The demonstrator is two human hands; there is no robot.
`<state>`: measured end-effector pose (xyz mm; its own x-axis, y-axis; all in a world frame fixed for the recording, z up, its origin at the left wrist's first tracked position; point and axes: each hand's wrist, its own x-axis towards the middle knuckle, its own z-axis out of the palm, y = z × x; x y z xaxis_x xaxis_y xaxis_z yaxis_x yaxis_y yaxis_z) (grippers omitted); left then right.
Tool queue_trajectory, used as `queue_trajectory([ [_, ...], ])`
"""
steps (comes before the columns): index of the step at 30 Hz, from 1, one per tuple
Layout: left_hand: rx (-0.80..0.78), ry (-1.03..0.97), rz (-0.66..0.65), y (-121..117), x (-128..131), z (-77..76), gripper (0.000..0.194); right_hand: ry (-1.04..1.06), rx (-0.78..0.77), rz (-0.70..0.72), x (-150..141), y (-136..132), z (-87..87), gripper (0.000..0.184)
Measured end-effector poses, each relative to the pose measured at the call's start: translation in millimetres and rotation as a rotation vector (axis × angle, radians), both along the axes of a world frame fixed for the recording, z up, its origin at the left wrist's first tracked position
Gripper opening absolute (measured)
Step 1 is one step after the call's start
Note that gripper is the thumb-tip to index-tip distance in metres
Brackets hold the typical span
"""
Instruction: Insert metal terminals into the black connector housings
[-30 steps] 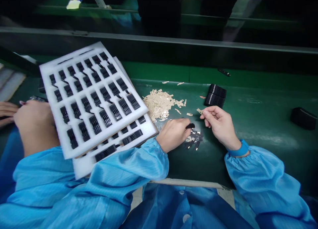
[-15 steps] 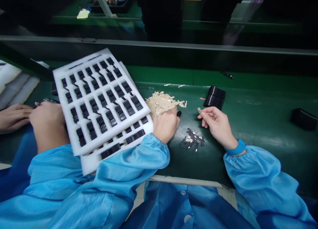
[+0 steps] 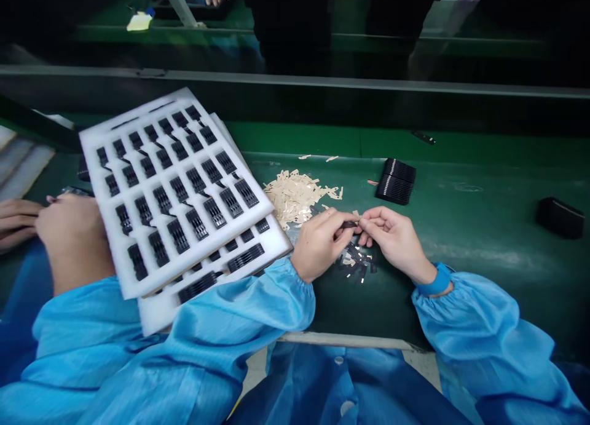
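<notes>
The left hand [image 3: 320,243] and the right hand [image 3: 396,240] are close together above the green worktop [image 3: 465,302], and their fingertips nearly meet. The grip of the left hand is closed on a small black part [image 3: 349,224], held between thumb and fingers. The grip of the right hand is also closed: its fingertips pinch a small tan strip [image 3: 356,215], and this strip lies just beside the end of the black part, at about 1 o'clock from the left hand. The 2 pieces seem to touch, but the fingers hide part of them, so I cannot be sure.

Under the hands, at about 6 o'clock, is a small heap of black parts mixed with tan strips [image 3: 356,262]. At 10 o'clock from the grips lies a wide pile of tan strips [image 3: 295,197]. At 1 o'clock is a neat stack of black pieces [image 3: 395,181], and far away at 3 o'clock is a black block [image 3: 560,218].

At 9 o'clock, 2 white foam trays [image 3: 175,191] overlap, with rows of black parts set in their slots. Beyond the trays, 2 hands of another person [image 3: 74,243] are at the left edge, in a blue sleeve [image 3: 59,333].
</notes>
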<state>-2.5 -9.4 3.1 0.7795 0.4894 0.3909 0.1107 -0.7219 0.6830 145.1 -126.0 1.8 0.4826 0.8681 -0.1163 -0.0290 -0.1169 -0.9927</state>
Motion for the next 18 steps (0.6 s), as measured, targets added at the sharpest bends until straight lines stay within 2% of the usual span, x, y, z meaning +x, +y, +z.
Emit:
queue_trajectory([
  [2,0.113,0.002,0.0,-0.6,-1.0,-2.3,0.017,-0.011,-0.008,0.02,-3.2,-0.5,1.5,0.026],
  [5,0.148,0.022,-0.003,-0.1,-1.0,-5.4,0.016,-0.022,-0.016,0.041,-6.3,-1.9,2.0,0.028],
  [11,-0.06,0.165,0.06,0.7,1.2,0.3,0.01,-0.195,0.004,0.071,-6.5,-6.7,-1.8,0.023],
  [14,-0.091,0.226,0.182,7.4,0.0,7.6,0.011,-0.21,0.011,0.03,-3.3,-5.8,-1.7,0.025],
  [16,-0.004,0.259,0.305,13.8,-2.2,12.2,0.013,-0.174,0.012,-0.035,-0.4,-3.6,-1.5,0.028],
  [18,0.105,0.308,0.372,19.1,-4.7,15.6,0.017,-0.144,0.011,-0.084,2.1,-1.5,-1.8,0.03],
])
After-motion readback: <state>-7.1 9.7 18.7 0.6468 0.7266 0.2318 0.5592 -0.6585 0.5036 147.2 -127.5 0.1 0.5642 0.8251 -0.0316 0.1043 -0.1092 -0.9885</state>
